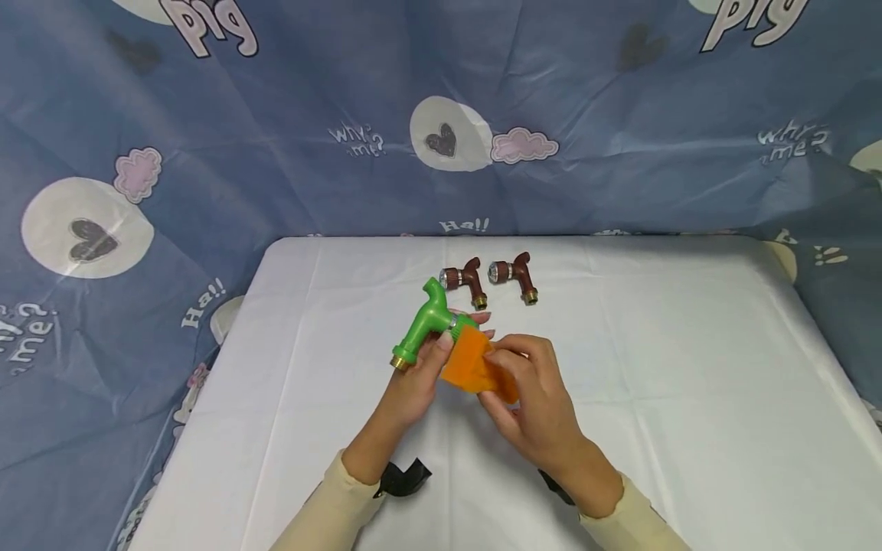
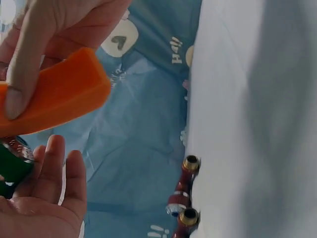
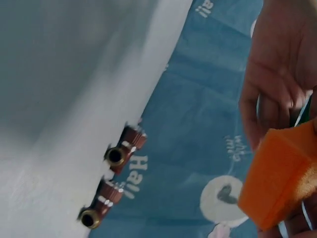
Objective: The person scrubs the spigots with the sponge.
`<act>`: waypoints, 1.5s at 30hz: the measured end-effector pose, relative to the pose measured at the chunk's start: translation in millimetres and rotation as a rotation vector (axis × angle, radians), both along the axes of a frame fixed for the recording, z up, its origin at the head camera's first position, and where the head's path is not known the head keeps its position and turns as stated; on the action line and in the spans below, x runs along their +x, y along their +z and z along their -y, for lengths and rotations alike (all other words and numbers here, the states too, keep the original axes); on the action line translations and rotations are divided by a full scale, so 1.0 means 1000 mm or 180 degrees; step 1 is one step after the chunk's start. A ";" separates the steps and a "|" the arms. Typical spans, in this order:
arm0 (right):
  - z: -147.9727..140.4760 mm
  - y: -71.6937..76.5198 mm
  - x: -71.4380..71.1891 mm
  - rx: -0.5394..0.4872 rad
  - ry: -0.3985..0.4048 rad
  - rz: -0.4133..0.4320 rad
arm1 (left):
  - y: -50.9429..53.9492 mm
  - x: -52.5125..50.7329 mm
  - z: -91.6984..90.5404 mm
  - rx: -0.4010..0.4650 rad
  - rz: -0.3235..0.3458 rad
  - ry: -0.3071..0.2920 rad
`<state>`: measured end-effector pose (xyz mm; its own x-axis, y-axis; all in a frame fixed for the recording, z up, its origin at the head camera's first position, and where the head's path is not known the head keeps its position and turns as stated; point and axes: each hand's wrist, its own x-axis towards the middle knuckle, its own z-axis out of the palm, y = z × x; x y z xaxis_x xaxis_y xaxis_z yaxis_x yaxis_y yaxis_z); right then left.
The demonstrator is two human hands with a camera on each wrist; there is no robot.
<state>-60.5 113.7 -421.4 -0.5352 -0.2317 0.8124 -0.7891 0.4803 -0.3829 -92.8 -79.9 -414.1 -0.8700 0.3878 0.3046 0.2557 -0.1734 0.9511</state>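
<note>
In the head view my left hand (image 1: 413, 383) holds a green plastic faucet (image 1: 427, 317), its thumb along the near side and the other fingers behind. The faucet's brass threaded end points down to the left and its spout up. My right hand (image 1: 540, 390) pinches an orange sponge (image 1: 472, 360) against the faucet's handle end, which it partly covers. The left wrist view has the sponge (image 2: 64, 94) above the left palm (image 2: 44, 208), whose fingers extend past the faucet (image 2: 12, 166). Only a sliver of green shows behind the sponge (image 3: 277, 173) in the right wrist view.
Two brown faucets with brass ends, one on the left (image 1: 468, 282) and one on the right (image 1: 514, 277), lie near the far edge of the white-covered table (image 1: 689, 367). A blue patterned cloth (image 1: 386, 61) hangs behind. Black straps (image 1: 405, 479) show at the wrists.
</note>
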 end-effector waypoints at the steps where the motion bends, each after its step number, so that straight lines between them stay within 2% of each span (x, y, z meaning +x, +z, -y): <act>1: -0.002 -0.002 -0.001 0.0032 -0.0013 0.0094 | -0.002 0.000 0.003 -0.0102 -0.0005 0.0108; 2: -0.004 -0.003 -0.001 0.0063 -0.0038 0.0189 | -0.004 -0.001 0.006 -0.0217 0.0002 0.0239; 5: -0.014 -0.008 -0.004 0.0130 -0.0191 0.0469 | -0.008 -0.006 0.018 -0.0384 0.0046 0.0423; 8: -0.029 -0.010 -0.005 0.0145 -0.0355 0.0677 | -0.010 -0.017 0.033 -0.0657 -0.0059 0.0675; 9: -0.035 -0.011 -0.005 0.0141 -0.0409 0.0726 | -0.010 -0.021 0.038 -0.0685 -0.0032 0.0726; 13: -0.054 -0.015 0.003 0.0117 -0.0515 0.1008 | -0.015 -0.038 0.060 -0.1071 0.0172 0.1235; 15: -0.061 -0.017 0.007 0.0107 -0.0531 0.1091 | -0.019 -0.045 0.070 -0.1135 0.0278 0.1388; 18: -0.069 -0.018 0.011 0.0106 -0.0556 0.1135 | -0.022 -0.055 0.080 -0.1450 0.0119 0.1604; 21: -0.073 -0.020 0.014 0.0097 -0.0597 0.1132 | -0.024 -0.064 0.085 -0.1711 0.0006 0.1732; 27: -0.076 -0.029 0.020 0.0073 -0.0624 0.1177 | -0.031 -0.085 0.084 -0.1983 0.0104 0.1835; 32: -0.079 -0.032 0.021 0.0071 -0.0677 0.1177 | -0.033 -0.104 0.080 -0.2468 -0.0080 0.1790; 35: -0.081 -0.032 0.022 0.0050 -0.0712 0.1228 | -0.032 -0.112 0.078 -0.2679 -0.0147 0.1733; 39: -0.084 -0.033 0.024 0.0047 -0.0747 0.1286 | -0.032 -0.118 0.077 -0.2866 -0.0148 0.1713; 45: -0.086 -0.039 0.027 0.0082 -0.0758 0.1270 | -0.038 -0.120 0.078 -0.2989 -0.0033 0.1725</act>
